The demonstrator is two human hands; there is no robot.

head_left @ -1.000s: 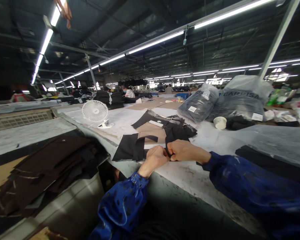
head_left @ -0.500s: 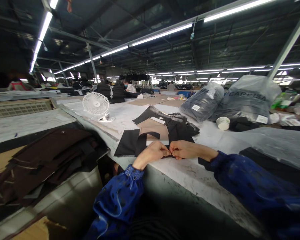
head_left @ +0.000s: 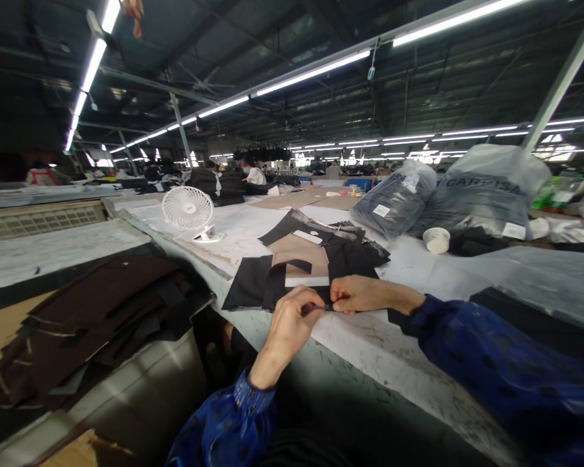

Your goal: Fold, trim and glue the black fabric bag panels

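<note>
two grips (head_left: 289,321) (head_left: 363,293), one desk fan (head_left: 188,207), one cup (head_left: 437,240)

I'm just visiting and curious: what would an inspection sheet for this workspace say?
Surface: pale table, dark marks along its near edge.
Work pieces: black cloth and a tan piece, overlapping.
Clutter: fan, cup, filled bags.
Hands: left hand and right hand pinch a dark strip.
Cables: cord hanging near a ceiling light.
Surroundings: brown cloth at left; people farther back.

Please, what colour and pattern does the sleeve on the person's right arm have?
The right sleeve is blue with dark spots, as the head view shows.
</note>
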